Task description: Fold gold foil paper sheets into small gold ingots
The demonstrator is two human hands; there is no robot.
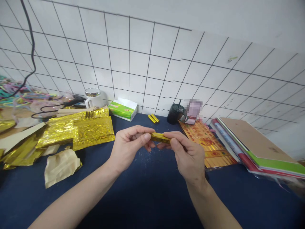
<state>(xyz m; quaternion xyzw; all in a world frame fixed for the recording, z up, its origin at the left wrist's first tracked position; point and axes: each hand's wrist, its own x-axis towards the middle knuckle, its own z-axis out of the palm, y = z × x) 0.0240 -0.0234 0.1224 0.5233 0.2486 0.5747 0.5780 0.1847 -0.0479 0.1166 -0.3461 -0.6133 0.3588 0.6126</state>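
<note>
Grip: we note the left hand clamped on the left end of a narrow gold strip, thumb on top, fingers curled beneath. The right hand pinches the strip's other end the same way; thumb and fingers are together on it in both hands. The strip lies roughly level between them, above the dark blue tabletop.

Surface, left to right: we record tangled pastel strands, overlapping gold foil sheets, a torn tan paper in front of them, a white mug behind, a green-and-white tissue box, two small gold pieces side by side, a dark mug, orange-gold printed sheets and a slanted stack of boards.

Room: we see a black cable hanging at left before a white wall with dark grid lines.
</note>
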